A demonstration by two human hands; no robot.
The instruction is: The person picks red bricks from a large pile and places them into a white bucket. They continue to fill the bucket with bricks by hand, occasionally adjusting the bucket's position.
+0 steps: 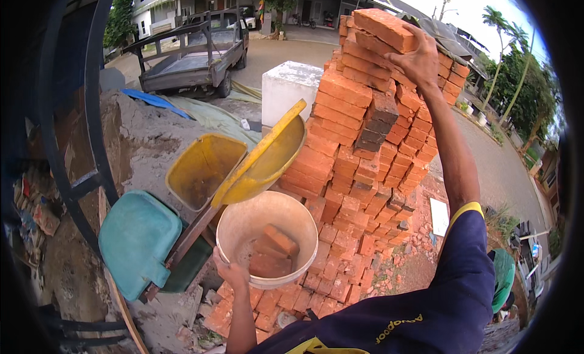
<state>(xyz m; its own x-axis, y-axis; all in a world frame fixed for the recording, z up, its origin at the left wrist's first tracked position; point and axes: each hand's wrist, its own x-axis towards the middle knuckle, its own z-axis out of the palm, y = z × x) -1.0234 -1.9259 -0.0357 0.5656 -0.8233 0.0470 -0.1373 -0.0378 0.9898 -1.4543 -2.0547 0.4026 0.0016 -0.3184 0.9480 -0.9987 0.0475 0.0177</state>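
Observation:
My right hand (417, 57) grips the end of a red clay brick (385, 29) at the top of a tall brick stack (344, 89); the far end of that brick lies over other bricks. Low on the left, my left hand (232, 272) holds the rim of a white plastic bucket (273, 281), which is tilted towards me. Inside the bucket lie a few bricks (279, 240), one leaning on the others. Some bricks in the stack (378, 121) are darkened.
A yellow plastic bin (205, 169), a yellow curved lid (269, 157) and a teal plastic piece (139, 244) stand left of the bucket. Behind are a white block (292, 89), a sand pile (150, 148) and a pickup truck (191, 71). A dark metal frame (98, 103) rises at left.

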